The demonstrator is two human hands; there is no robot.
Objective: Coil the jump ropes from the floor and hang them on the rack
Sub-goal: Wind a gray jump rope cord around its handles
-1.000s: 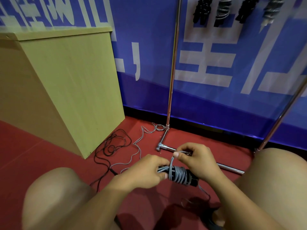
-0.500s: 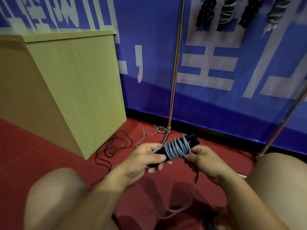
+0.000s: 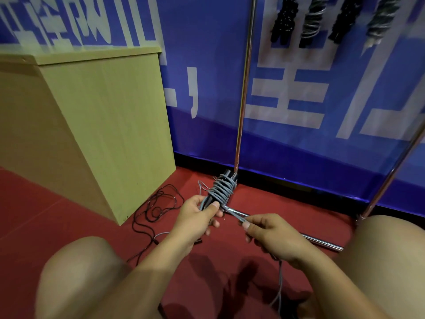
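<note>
Head view: we look down between our two bare knees at a red floor, in front of a blue banner. Our left hand grips the lower end of a pair of black handles, fingers curled round them. The grey jump rope is wound in tight turns about the handles, and the bundle's long axis points up and away from us, toward the foot of the rack. Our right hand sits just to the right of the bundle and nearer to us, pinching the loose tail of the same rope between thumb and fingers. The tail runs taut up and left to the coil, so the next turn would likely go on from the right side. A black jump rope lies loose on the floor to the left, beside a wooden cabinet. Coiled ropes already hang at the top of the rack.
</note>
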